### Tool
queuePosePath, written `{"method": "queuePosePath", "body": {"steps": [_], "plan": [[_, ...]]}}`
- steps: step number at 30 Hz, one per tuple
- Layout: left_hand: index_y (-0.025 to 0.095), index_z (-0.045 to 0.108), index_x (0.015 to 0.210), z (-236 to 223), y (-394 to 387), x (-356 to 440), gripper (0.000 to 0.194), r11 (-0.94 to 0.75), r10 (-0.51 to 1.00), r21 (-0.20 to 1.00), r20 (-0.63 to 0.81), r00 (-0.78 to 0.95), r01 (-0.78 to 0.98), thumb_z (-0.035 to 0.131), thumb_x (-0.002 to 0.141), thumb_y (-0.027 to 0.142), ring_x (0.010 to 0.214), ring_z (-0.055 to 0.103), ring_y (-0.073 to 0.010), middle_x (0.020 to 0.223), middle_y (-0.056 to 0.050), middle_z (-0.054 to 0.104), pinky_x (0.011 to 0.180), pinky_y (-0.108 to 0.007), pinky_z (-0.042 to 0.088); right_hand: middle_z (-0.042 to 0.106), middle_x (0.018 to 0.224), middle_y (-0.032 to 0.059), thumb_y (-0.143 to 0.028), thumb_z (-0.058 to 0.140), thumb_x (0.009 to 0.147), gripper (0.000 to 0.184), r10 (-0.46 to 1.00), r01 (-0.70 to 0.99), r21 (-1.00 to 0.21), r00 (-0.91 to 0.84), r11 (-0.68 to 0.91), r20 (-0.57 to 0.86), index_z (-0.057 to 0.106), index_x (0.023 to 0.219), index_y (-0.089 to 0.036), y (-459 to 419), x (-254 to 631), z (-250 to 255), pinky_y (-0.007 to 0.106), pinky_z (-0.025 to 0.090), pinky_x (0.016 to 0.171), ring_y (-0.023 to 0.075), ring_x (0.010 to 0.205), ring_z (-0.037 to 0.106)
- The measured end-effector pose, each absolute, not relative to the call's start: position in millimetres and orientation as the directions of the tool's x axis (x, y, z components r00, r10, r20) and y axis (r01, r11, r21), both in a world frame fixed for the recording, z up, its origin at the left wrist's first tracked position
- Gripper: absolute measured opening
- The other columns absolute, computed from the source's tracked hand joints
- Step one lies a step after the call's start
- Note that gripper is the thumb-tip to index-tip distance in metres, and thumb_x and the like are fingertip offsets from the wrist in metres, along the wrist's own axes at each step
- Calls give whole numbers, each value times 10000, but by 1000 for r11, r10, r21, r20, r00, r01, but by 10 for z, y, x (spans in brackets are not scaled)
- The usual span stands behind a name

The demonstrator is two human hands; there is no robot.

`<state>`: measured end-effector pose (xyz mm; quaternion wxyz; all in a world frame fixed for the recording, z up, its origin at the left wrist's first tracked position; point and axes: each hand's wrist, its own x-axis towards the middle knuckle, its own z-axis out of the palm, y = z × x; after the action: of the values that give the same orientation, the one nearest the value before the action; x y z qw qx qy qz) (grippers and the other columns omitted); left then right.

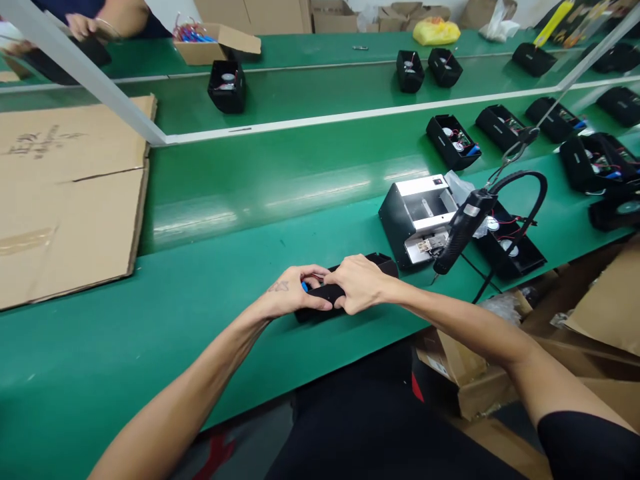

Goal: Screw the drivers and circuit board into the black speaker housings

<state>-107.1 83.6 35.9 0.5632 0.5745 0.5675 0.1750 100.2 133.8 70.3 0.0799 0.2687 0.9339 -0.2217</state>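
A black speaker housing (386, 264) lies on the green bench mat in front of me, mostly covered by my hands. My left hand (297, 291) grips its left part, with the thumb along the near wall and the fingers reaching inside, beside a small blue part (305, 286) and some thin wires. Over the middle is my right hand (361, 283), its fingers bent and closed on the near wall close to my left fingertips. What the fingertips press inside is hidden. A screw feeder (417, 217) stands just beyond to the right, and a black electric screwdriver (465, 230) hangs beside it.
Another open housing (515, 250) sits right of the feeder. Several more, such as this one (453, 141), stand on the green conveyor (280, 173). Flat cardboard (70, 200) covers the left side. Across the line, a person's hand (83, 25) is near a dark object.
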Motion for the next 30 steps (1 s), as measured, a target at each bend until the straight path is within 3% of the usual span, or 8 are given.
{"method": "queuePosePath", "body": {"steps": [9,12,14,16,19,21,24,30], "plan": [[231,753,1175,356,740,-1039,569,78,903,827,-294,312,556,890,661,434,762,698,-185,816,24,743,690,-298,543,828,899,102,-326,752,831,434,445,504,-356,-863,787,-238,752,1242,-188,1228,1071,722,346,420,648,328,831,779],[253,740,1195,289,560,-974,555,-62,933,790,-171,315,611,891,682,402,835,742,-217,879,19,784,896,-404,601,832,966,110,-321,800,858,447,424,435,-435,-897,789,-128,739,1276,-176,1041,1255,705,401,518,802,321,911,775],[283,724,1238,197,370,-912,557,-165,946,749,-65,318,642,886,710,355,942,764,-246,941,19,811,1125,-525,517,825,1144,114,-292,801,894,442,479,366,-530,-873,765,88,712,1318,-202,877,1485,685,453,531,982,309,1087,749],[302,708,1286,77,158,-847,542,-265,944,700,47,328,663,849,762,278,1064,768,-269,1049,-1,831,1240,-596,397,783,1285,98,-243,749,946,381,657,361,-613,-661,703,363,695,1323,-247,747,1780,645,479,520,1078,287,1213,702],[293,696,1321,-108,-103,-776,489,-399,913,621,203,353,675,740,853,158,1169,762,-275,1160,-38,832,1235,-581,399,745,1254,99,-261,691,990,303,811,501,-697,-16,513,585,693,1293,-267,745,2240,526,473,570,1008,283,1157,694],[279,675,1359,-201,-196,-758,486,-466,885,566,286,367,680,680,900,120,1169,768,-269,1151,-49,837,1202,-554,432,695,1305,137,-336,694,984,376,760,584,-725,262,366,595,659,1345,-235,889,2484,420,485,582,983,305,1176,673],[265,627,1427,-266,-224,-762,519,-527,847,493,365,386,692,656,931,112,1149,778,-261,1188,-63,831,1161,-523,459,661,1403,178,-434,684,966,563,841,572,-792,303,216,449,571,1463,-193,1192,2698,288,536,550,1076,325,1268,651],[262,606,1443,-221,-165,-764,512,-564,814,406,420,402,719,644,948,134,1075,800,-242,1167,-41,839,1096,-471,499,746,921,44,-456,863,772,458,912,382,-906,280,181,301,679,1092,-185,1323,2677,151,424,615,882,237,848,711]]}}
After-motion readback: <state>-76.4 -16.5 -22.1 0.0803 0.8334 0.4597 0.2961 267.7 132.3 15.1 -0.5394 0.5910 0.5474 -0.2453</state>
